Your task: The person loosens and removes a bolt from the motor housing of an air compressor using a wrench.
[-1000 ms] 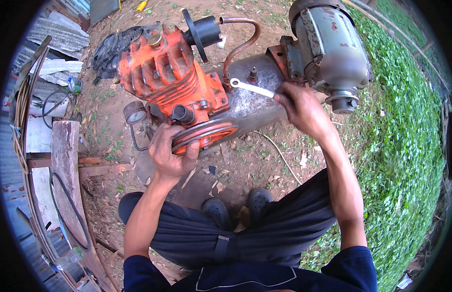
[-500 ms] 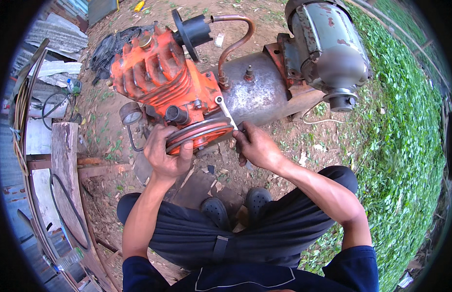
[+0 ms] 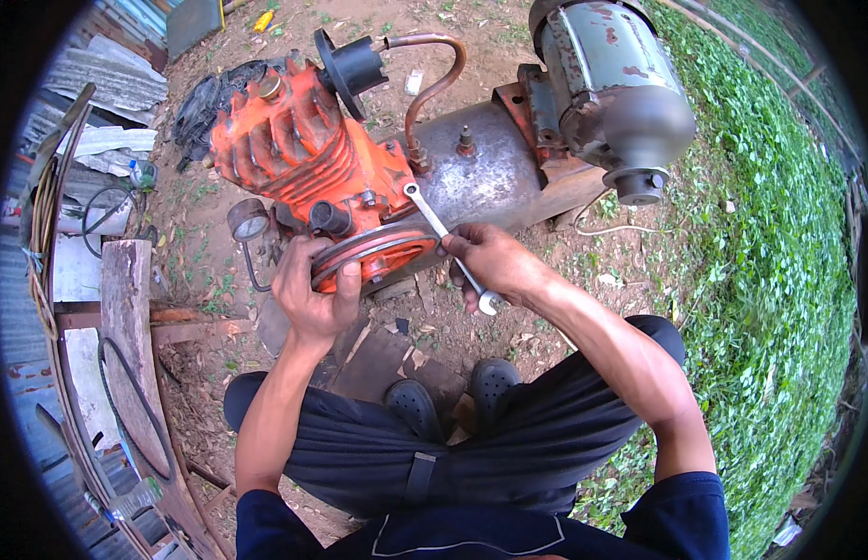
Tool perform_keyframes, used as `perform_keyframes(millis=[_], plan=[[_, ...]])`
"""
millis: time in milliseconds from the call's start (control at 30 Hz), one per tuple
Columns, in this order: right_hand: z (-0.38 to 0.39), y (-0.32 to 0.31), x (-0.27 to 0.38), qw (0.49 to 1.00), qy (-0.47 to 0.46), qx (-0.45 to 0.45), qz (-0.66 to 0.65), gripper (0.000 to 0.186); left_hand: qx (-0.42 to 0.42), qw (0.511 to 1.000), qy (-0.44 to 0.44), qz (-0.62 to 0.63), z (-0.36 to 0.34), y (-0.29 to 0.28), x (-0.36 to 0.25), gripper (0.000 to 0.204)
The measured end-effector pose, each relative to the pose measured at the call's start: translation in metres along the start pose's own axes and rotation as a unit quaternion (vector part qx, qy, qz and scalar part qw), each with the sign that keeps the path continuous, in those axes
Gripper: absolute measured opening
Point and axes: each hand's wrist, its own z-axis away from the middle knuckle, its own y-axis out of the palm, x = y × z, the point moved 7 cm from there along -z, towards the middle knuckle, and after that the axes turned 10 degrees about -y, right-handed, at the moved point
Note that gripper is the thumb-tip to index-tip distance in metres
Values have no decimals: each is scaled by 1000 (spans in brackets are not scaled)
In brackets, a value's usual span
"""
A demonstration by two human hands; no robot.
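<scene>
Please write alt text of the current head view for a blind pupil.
The left hand grips the pulley of an orange compressor pump while the right hand holds a combination wrench, its ring end near the pump. Beyond are a metal tank and grey-green electric motor.

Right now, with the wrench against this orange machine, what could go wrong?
The wrench might slip: its ring end is at the base of the orange machine, and I can't tell whether it's seated.

Your right grip is close beside the pulley, so a slip could knock your knuckles.

Your left grip wraps the pulley's rim; fingers might get pinched if it turns.
</scene>
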Motion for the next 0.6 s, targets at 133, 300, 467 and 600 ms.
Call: perform_keyframes(millis=[133,300,467,600], plan=[[-1,0,1,970,-83,-48,222,33,-1,1000,-21,2,-1,3,-2,37],[-2,4,-7,990,-62,-36,124,37,-1,1000,-29,-4,-2,2,-2,37],[-10,-28,0,979,-1,5,205,45,1,1000,-28,0,0,0,3,38],[-18,-65,48,833,-182,-40,521,47,1,1000,-9,1,-1,1,2,39]])
